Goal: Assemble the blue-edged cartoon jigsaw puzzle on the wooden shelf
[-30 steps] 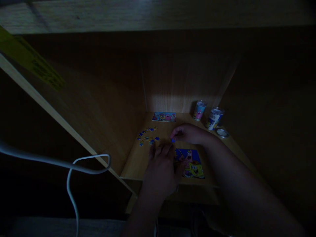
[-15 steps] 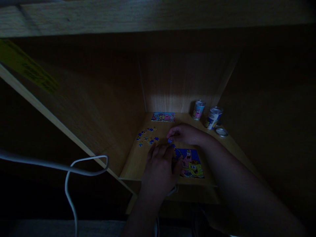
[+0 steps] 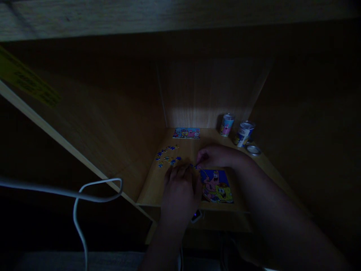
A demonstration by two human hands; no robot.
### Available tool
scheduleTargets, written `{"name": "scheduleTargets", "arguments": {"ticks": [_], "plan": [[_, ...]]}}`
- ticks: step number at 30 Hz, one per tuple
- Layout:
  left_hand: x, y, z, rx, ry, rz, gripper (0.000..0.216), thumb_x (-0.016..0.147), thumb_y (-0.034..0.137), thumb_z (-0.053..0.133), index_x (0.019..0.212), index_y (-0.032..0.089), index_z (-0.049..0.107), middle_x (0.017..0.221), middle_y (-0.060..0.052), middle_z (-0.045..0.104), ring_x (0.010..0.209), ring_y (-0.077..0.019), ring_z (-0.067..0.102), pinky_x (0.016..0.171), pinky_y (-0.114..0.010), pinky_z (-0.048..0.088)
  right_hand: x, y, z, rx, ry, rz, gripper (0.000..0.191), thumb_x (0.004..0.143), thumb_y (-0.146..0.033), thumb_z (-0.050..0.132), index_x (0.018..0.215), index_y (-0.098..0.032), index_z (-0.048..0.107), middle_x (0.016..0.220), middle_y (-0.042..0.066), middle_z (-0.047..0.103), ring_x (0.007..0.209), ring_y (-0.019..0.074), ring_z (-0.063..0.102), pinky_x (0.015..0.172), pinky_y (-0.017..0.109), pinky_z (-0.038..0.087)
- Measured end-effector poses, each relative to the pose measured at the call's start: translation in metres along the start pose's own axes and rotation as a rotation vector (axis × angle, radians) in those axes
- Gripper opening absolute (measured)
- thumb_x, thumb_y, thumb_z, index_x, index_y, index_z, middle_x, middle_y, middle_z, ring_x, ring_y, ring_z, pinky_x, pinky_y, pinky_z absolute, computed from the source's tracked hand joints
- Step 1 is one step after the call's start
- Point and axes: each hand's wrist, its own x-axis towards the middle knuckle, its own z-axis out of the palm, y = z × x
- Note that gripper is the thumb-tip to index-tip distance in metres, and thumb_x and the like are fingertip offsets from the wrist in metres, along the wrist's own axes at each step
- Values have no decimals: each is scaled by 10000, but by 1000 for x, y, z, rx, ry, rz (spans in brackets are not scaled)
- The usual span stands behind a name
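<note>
A partly assembled cartoon jigsaw puzzle (image 3: 218, 186) lies near the front of the wooden shelf. My left hand (image 3: 180, 186) rests palm down along its left side, fingers spread and slightly bent, covering the puzzle's left edge. At the upper left corner, my right hand (image 3: 213, 156) pinches a small blue puzzle piece (image 3: 196, 166), held low against the puzzle's top edge. Several loose puzzle pieces (image 3: 172, 160) are scattered on the shelf beyond my left fingertips. The dim light hides fine detail between the fingers.
A picture card (image 3: 186, 133) lies at the back. To the right stand two printed cans (image 3: 226, 126), with a round metal lid (image 3: 253, 150) beside them. Cabinet walls close in the sides; a thick board (image 3: 180, 19) spans above. A white cable (image 3: 77, 210) hangs at left.
My right hand has moved slightly down and toward me, bringing the piece to the puzzle's upper left corner. My left hand has slid a little left, uncovering more of the puzzle.
</note>
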Motion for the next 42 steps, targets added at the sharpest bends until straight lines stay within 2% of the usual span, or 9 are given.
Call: {"name": "scheduleTargets", "arguments": {"ticks": [10,15,20,28,42], "plan": [[0,3,-3,36,-43,-15,233,1033,331,703,1237,224,744,1255,-131,751,1234,-381,655,1128,-605,532,0,-9,7,-45,-4,40,199,793,-366,884,951,-259,827,944,9,840,875,218,773,745,303,553],[1,3,-3,28,-24,-24,266,1058,306,669,1279,175,738,1229,-142,765,1226,-375,665,1137,-605,531,1,-6,7,4,-7,35,167,791,-325,855,928,-238,812,883,-3,822,825,198,745,704,277,534],[1,2,-2,2,-4,-1,256,1049,279,679,1279,192,751,1294,-137,782,1241,-364,683,1149,-611,529,5,-4,8,81,12,3,147,833,-298,819,962,-229,801,941,10,832,863,193,755,770,286,569],[1,2,-2,-10,-10,-12,239,1055,282,668,1261,196,755,1276,-124,798,1217,-363,701,1180,-625,510,10,2,10,135,17,-24,171,855,-320,831,1002,-235,809,1022,29,847,962,216,779,894,345,603],[1,1,-2,5,-11,-17,189,1069,271,652,1210,197,753,1317,-129,788,1245,-356,701,1180,-616,509,8,1,7,133,-23,-14,125,838,-300,805,947,-240,814,934,-1,836,883,199,762,816,305,576]]}}
